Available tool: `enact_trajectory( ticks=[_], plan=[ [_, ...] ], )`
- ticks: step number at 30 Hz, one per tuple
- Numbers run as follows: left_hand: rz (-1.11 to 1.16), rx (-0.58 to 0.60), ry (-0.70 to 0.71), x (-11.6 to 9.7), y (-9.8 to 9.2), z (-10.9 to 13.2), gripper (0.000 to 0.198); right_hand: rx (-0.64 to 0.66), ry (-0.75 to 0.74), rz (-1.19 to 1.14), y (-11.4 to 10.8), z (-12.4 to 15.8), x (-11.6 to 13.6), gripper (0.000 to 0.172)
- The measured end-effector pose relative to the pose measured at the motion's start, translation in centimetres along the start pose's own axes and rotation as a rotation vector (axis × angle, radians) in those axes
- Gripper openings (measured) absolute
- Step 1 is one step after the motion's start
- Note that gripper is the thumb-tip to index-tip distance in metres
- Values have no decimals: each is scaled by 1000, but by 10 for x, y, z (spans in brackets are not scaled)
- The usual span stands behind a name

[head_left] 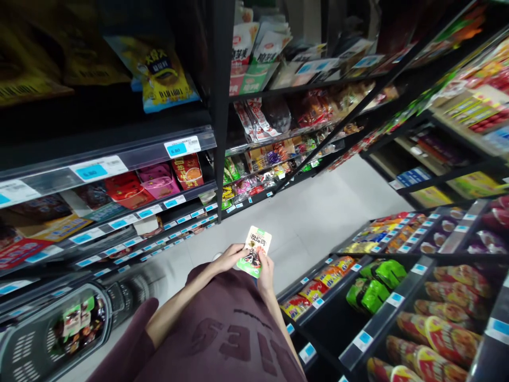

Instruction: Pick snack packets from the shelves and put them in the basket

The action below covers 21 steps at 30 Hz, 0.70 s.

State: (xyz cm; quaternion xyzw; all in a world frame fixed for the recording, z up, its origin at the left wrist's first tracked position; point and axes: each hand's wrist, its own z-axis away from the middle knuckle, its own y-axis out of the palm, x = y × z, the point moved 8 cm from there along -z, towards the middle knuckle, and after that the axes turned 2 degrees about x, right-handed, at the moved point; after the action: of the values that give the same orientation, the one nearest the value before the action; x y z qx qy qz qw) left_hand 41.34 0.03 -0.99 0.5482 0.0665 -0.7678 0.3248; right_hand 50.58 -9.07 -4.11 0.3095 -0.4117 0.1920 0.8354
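A flat snack packet (pixel 257 241), white at the top and green at the bottom with dark lettering and a food picture, is held in front of my body. On its left edge, the fingers of my left hand (pixel 229 258) are closed. My right hand (pixel 265 269) grips the right side, its thumb lying over the front. The packet's back and the fingers behind it are hidden.
To the left, a grey shopping basket (pixel 85 323) holds several packets. A snack shelf (pixel 217 106) with price tags runs along the left. Slanted racks with green packs (pixel 376 284) and cup noodles (pixel 441 331) stand at right. Between them lies a pale aisle floor (pixel 318 212).
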Motion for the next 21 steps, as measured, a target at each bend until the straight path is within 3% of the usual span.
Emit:
enact_trajectory(
  ticks=[17, 21],
  plan=[
    [134, 33, -51, 26, -13, -2, 22, 67, 15, 100, 0, 8, -13, 42],
    [160, 34, -55, 27, -15, 3, 21, 74, 2, 95, 1, 7, -14, 37]
  ],
)
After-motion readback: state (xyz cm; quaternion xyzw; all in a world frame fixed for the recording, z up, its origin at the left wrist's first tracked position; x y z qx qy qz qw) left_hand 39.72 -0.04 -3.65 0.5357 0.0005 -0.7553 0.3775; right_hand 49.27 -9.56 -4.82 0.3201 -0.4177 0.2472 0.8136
